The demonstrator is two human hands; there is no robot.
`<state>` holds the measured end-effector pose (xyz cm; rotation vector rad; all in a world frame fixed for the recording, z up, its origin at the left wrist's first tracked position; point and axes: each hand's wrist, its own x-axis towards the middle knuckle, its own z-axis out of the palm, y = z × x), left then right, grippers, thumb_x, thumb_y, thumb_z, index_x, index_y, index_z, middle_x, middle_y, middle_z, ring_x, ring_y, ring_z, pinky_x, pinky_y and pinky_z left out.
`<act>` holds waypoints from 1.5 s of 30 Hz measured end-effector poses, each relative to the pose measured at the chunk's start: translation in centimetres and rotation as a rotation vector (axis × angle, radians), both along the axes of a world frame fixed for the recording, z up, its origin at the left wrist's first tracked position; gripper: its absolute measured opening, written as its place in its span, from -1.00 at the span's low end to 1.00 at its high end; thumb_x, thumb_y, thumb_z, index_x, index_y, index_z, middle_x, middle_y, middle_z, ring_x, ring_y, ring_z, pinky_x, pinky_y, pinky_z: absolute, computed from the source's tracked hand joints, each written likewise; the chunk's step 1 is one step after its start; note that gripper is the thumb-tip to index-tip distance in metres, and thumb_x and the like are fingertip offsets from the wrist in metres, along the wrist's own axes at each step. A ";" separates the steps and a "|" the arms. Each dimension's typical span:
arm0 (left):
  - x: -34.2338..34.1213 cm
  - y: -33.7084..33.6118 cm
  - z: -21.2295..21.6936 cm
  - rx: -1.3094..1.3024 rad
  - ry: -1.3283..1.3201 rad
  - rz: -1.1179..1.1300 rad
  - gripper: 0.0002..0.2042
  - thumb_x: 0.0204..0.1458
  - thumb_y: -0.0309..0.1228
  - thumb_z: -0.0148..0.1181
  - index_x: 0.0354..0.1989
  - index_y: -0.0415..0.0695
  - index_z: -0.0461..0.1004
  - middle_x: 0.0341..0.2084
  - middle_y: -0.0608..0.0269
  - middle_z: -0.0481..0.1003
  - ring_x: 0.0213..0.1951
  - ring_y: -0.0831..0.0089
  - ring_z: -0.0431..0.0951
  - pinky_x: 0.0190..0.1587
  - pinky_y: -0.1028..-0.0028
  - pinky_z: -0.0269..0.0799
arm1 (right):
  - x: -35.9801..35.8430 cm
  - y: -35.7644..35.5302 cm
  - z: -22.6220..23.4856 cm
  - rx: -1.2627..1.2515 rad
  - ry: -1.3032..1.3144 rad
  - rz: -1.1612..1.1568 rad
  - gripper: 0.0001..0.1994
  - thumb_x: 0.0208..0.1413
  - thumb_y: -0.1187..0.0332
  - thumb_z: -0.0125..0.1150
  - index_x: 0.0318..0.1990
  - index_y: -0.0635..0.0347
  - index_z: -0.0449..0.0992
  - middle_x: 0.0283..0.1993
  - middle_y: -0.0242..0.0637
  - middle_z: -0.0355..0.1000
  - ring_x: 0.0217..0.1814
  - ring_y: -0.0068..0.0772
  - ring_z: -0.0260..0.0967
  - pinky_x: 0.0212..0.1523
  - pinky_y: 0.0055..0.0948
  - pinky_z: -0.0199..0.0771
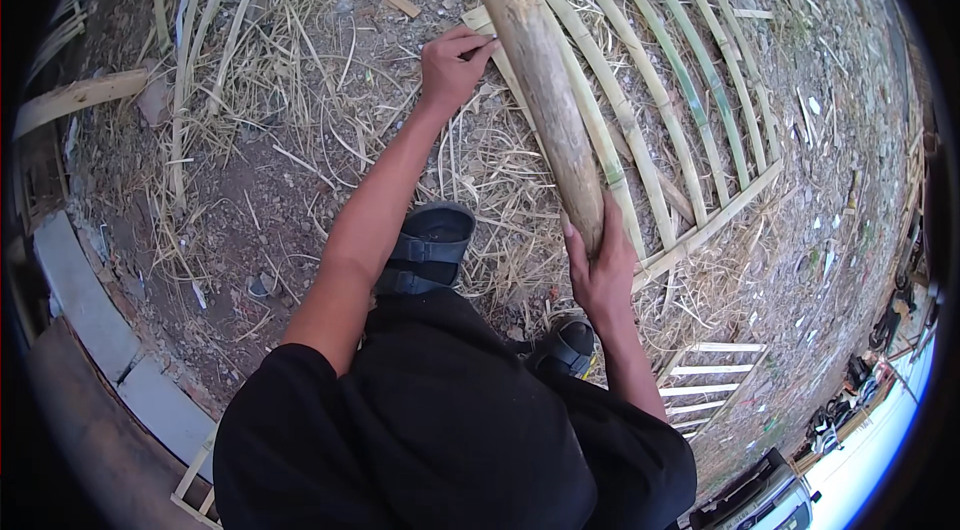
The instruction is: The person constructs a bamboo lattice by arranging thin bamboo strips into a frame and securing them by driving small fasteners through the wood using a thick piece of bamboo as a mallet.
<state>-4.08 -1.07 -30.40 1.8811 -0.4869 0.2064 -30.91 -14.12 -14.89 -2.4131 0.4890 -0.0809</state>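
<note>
So I've got this thick wooden club (535, 80) in my right hand (600, 275), gripped around its near end, thumb up along the side. It slants away from me to the far side and its fat far end sits over the top edge of the bamboo lattice (680, 120) lying flat on the dirt in front of me.

My left hand (452, 65) is out at the far left corner of that lattice, fingers curled down and pinching something small against a slat. Can't tell what it is, it's hidden under my fingertips.

The club looks like solid, stiff wood, dry and a bit rough, so I'd guess it won't slip. It's wider at the far end, so I reckon it's top-heavy and wants to tip forward. Holding it at the narrow near end like this seems the right spot for swinging. For more control I'd choke up toward the middle.

The lattice slats look thin, light and springy, probably splintery on the edges, so I'd press on a flat face.

Straw (250, 60) lies everywhere, and my sandals (430, 250) are right below.
</note>
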 end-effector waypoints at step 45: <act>-0.3 -0.5 0.2 0.032 -0.013 0.058 -0.88 -0.05 -0.47 0.43 -0.32 -0.19 0.71 -0.51 0.19 0.60 -0.51 0.31 0.59 -0.42 0.39 0.46 | 0.5 -0.6 -0.6 -0.003 -0.006 0.032 -0.47 0.28 0.20 0.22 0.25 0.34 0.22 -0.23 0.27 0.50 -0.22 0.33 0.53 -0.24 0.05 0.54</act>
